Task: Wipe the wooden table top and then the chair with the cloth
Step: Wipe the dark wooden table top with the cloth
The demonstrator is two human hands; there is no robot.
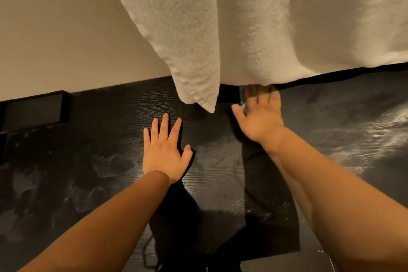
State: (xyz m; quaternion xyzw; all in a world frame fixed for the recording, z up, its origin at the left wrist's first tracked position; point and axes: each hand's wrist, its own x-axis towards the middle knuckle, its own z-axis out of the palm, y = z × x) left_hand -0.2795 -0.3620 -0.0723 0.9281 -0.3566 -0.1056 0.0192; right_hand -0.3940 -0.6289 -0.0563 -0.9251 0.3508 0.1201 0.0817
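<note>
Tabletop (pixel 106 117), black wood grain, fills lower half of view; pale dusty smears (pixel 375 137) at R, fainter ones at L. L hand (pixel 164 150) lies flat, palm down on bare wood, 4 fingers straight & slightly spread, thumb out to side, holding nothing. R hand (pixel 260 117) is farther back, palm down on far end of dark cloth (pixel 269 216), a long strip lying on the table & running back under R forearm toward near edge. R fingers blurred, look straight & close together, thumb out, tips right at hem of white terry towel (pixel 254 17) hanging from above. Towel's pointed corner hangs between the 2 hands. Black box (pixel 33 110) at far L against beige wall (pixel 55 28)
</note>
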